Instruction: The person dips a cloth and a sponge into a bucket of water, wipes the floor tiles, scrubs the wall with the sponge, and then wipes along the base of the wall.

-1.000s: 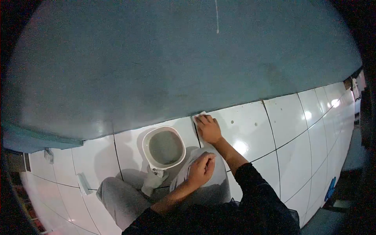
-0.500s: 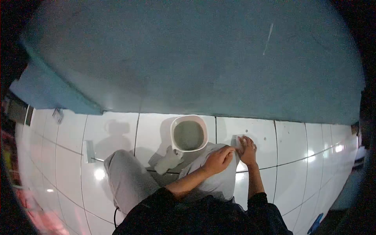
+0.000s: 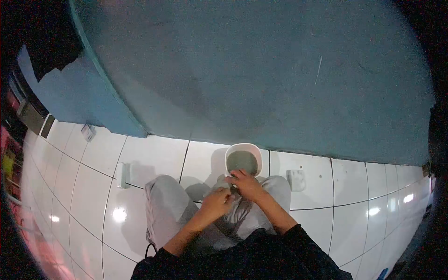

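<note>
A white tub (image 3: 243, 146) with murky grey contents (image 3: 241, 161) stands on the tiled floor between my knees and the wall. My right hand (image 3: 247, 185) is at its near rim, fingers bent and pointing towards my other hand. Just below and left of it, my left hand (image 3: 218, 203) has its fingers curled in. The two hands nearly meet; whatever lies between their fingertips is too small or hidden to make out. A crumpled whitish cloth-like thing (image 3: 221, 182) lies beside the tub, partly covered by my hands. A small pale block (image 3: 296, 180) lies on the floor right of my knee.
A blue-grey wall (image 3: 242, 84) rises right behind the tub. On the left stands another pale upright piece (image 3: 125, 175), and farther off a small packet-like thing (image 3: 87, 132). My bent legs in grey trousers (image 3: 170, 200) flank the hands. White tiles (image 3: 354, 186) extend right.
My right hand has left the pale block on the right and moved left to the tub's near rim. My left hand has shifted left and down off the knee. The view has shifted.
</note>
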